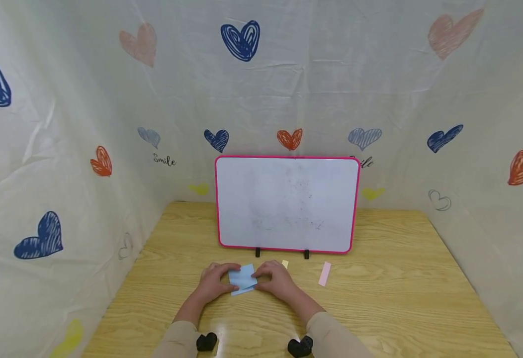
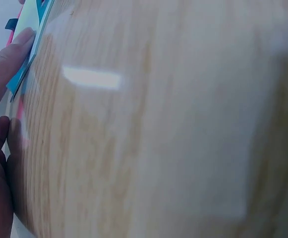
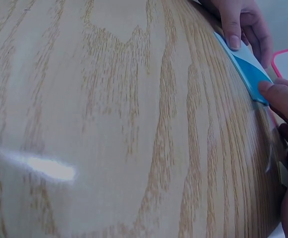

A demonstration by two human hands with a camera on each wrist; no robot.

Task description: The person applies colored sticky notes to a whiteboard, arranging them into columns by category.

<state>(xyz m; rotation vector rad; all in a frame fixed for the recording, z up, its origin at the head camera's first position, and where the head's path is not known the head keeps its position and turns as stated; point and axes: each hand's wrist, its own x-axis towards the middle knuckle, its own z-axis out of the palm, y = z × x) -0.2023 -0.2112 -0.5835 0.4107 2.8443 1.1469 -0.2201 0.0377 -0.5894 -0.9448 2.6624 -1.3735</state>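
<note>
A light blue sticky-note pad [image 1: 242,277] is between both hands on the near side of the whiteboard, its top sheet standing a little apart from the layer below at the near edge. My left hand [image 1: 214,283] pinches its left side, thumb at the near corner and fingers at the far one. On the right side, my right hand [image 1: 279,280] grips the pad's edge between thumb and fingers. The right wrist view shows a darker blue curved area on the pad [image 3: 253,75] beside the right thumb. In the left wrist view only a sliver of the pad [image 2: 19,79] appears.
A pink-framed whiteboard [image 1: 288,204] stands on black feet behind the hands. A pink paper strip [image 1: 324,274] lies right of the right hand; a small yellow paper piece [image 1: 285,264] peeks out behind that hand. The wooden table [image 1: 400,278] meets heart-printed curtains [image 1: 480,99].
</note>
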